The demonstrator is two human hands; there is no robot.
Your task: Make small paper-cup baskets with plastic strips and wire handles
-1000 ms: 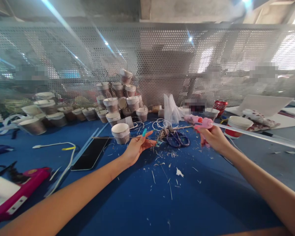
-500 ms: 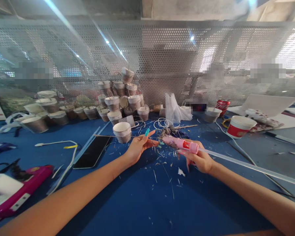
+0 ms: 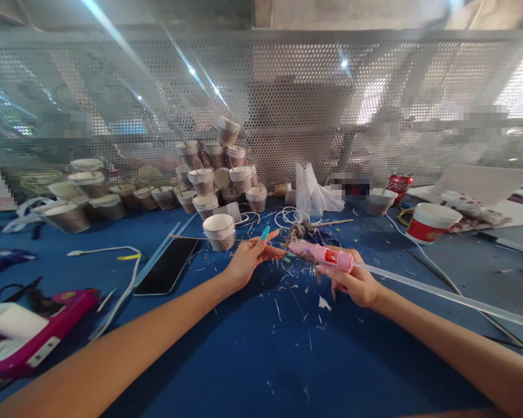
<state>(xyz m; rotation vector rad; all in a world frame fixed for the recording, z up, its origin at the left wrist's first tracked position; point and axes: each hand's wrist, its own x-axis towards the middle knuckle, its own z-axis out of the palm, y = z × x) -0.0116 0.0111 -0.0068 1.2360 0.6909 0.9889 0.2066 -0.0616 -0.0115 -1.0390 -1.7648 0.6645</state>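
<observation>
My right hand (image 3: 353, 281) is closed around a pink hot glue gun (image 3: 320, 253), its nozzle turned left. A long clear glue stick (image 3: 440, 293) runs out of the gun's back to the right edge. My left hand (image 3: 253, 255), with long turquoise nails, pinches a thin twig (image 3: 192, 237) that reaches left behind a small white-rimmed pot (image 3: 219, 232). The fingertips are close to the nozzle, and the twig's near end is too fine to make out. Just behind the gun lies a tangle of dry grey-brown fibres (image 3: 303, 231).
Small pots (image 3: 203, 181) are stacked at the back, before a perforated metal screen (image 3: 296, 110). A phone (image 3: 169, 268) and a magenta power strip (image 3: 47, 331) lie left. A red and white paper cup (image 3: 431, 223) and a red can (image 3: 400, 188) stand right. Scraps litter the blue table (image 3: 253, 360).
The view has shifted slightly, so most things sit a little further right. Both hands keep nearly the same pose, still holding the twig and the glue gun.
</observation>
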